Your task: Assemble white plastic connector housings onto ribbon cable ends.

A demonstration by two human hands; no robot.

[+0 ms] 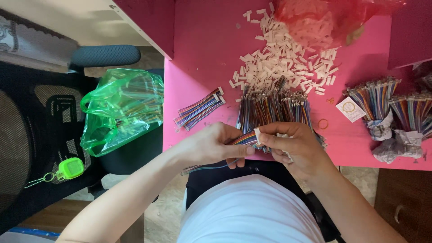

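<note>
Wires meeting the plug at the table's edge

My left hand [211,146] pinches the striped wire bundle [243,138]; my right hand [292,146] pinches the small white connector [257,135] — a loosened grip could splay the wires over the pink table [207,54].

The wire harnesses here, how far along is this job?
Done: one finished ribbon with a white connector lies apart on the pink table. In hand: left hand and right hand fit a wire strip. Left: loose wires, a heap of connectors.
</note>
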